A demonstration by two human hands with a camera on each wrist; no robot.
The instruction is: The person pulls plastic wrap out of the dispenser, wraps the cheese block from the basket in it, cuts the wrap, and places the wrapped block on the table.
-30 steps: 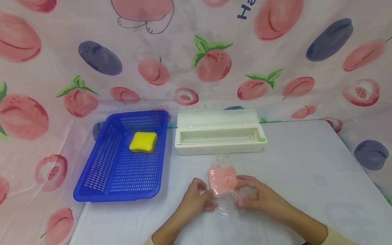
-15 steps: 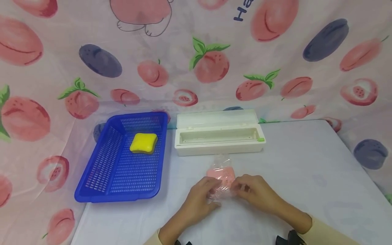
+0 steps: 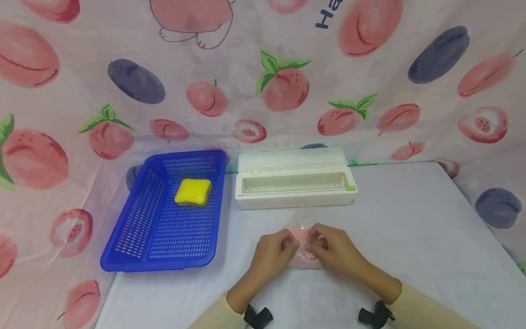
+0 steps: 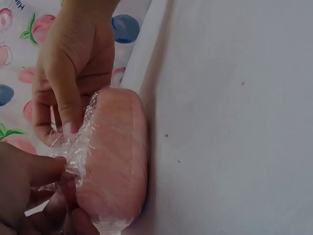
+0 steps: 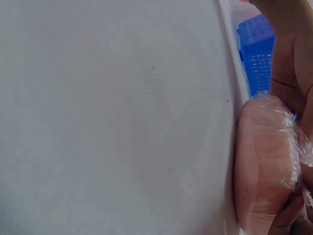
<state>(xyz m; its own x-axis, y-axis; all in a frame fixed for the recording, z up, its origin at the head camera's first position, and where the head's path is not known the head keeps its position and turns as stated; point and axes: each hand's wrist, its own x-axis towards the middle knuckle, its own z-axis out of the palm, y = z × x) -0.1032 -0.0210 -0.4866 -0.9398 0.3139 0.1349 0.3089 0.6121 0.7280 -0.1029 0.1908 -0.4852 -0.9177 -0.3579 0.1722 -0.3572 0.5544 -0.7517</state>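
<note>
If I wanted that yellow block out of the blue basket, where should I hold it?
Probably pinch the yellow block by opposite edges, midway between corners, coming from straight above. It is squarish and lies flat, its edges dip inward between the corners, and its top is uncovered. The walls of the blue basket surround it, so reaching in sideways looks harder.

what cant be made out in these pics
Head: much of the pink block, behind the left hand and right hand.
Head: lettering past "Ha", cut off by the top edge.
Right wrist: parts of both hands, cut off by the right edge.
Left wrist: dark specks, too small to identify.
</note>
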